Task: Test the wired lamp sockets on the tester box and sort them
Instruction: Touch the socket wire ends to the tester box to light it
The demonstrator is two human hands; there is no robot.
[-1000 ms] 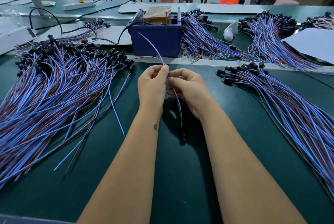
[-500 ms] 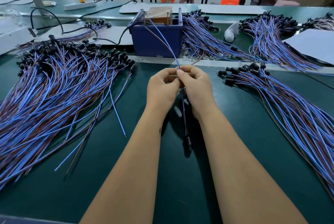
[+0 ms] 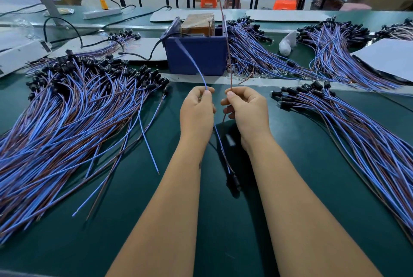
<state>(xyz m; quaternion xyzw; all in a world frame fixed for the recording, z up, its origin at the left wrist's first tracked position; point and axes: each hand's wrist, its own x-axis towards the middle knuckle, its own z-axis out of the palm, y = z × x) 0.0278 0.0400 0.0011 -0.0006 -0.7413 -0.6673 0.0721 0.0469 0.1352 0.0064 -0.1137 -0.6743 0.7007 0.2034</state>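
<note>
My left hand (image 3: 197,112) pinches the blue wire (image 3: 190,60) of one wired lamp socket, and that wire's free end rises toward the blue tester box (image 3: 196,53). The brown wire (image 3: 226,37) of the same socket is pinched in my right hand (image 3: 244,109) and stands almost straight up past the box's right edge. Both wires run down between my forearms to the black socket (image 3: 233,181), which hangs just above the green table. The box holds a brown block with upright metal pins.
A large heap of wired sockets (image 3: 67,115) covers the table's left side, and a smaller fan of wired sockets (image 3: 346,124) lies on the right. More bundles (image 3: 257,53) sit behind the box, next to a white bulb (image 3: 286,45) and a white sheet (image 3: 386,57).
My hands have drawn apart, splitting the two wires. The brown wire now stands up in my right hand while the blue one stays in my left. The socket hangs lower between my arms.
</note>
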